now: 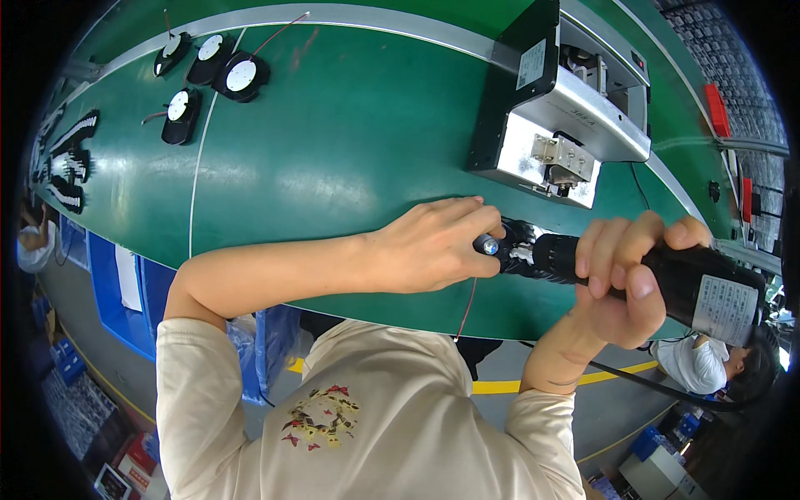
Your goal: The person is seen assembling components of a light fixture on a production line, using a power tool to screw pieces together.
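**One driver (682, 279) lined up crosswise with one black part (517, 233), near edge of green table (350, 183)**

Black part: partly hidden, clamped in the fingers of the left hand (442, 246), low over the table. Red wire (467, 310) hanging from below that hand toward the near edge. Small round piece (490, 247) with shiny face at the left fingertips; impossible to tell as joined or loose.

Driver: held in the right hand (627, 275), with thumb and fingers wrapped around the barrel. Key relation: long axis of driver running mostly sideways, from labelled end at right to nose at left, slightly farther from the body at the nose. Black part to the left of the right fingers, in line with the nose. Left hand the nearer, touching the part; right hand farther back along the barrel. Nose just beside or against the part; contact impossible to confirm.

Surroundings: silver-and-black machine (583, 112) beyond the driver; four black pieces with white discs (242, 77), well apart, toward far left.
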### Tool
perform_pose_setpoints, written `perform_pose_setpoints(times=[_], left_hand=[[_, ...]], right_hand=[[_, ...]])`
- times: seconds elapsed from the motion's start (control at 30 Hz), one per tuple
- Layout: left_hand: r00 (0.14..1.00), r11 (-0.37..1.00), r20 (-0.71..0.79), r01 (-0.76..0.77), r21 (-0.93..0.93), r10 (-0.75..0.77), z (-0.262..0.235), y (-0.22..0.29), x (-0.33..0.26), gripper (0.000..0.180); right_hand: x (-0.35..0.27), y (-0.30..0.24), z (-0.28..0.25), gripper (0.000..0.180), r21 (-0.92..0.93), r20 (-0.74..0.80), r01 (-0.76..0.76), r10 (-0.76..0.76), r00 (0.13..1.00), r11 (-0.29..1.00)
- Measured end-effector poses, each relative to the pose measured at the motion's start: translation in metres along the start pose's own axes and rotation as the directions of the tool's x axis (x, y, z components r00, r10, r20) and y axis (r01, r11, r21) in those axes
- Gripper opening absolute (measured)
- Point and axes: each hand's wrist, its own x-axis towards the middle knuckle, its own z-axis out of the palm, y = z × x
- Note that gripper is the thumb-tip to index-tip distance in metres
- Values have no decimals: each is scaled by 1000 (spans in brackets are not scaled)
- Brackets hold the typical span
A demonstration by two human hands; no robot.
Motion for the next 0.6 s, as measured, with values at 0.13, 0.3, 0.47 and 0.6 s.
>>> perform_pose_setpoints(times=[0.13,0.3,0.47,0.6], left_hand=[[1000,999,19,-1,-33,2,-2,0,2,17],[1000,1000,-18,-10,-10,9,0,0,0,14],[1000,1000,-16,1,-24,-2,1,1,0,12],[1000,999,-4,11,-41,-11,0,1,2,11]], right_hand=[[-2,2,4,39,-31,-15,-37,37,999,999],[-2,6,14,35,-120,4,-32,33,999,992],[-5,11,10,35,-113,28,-59,62,998,992],[-4,7,8,36,-131,55,-71,79,995,989]])
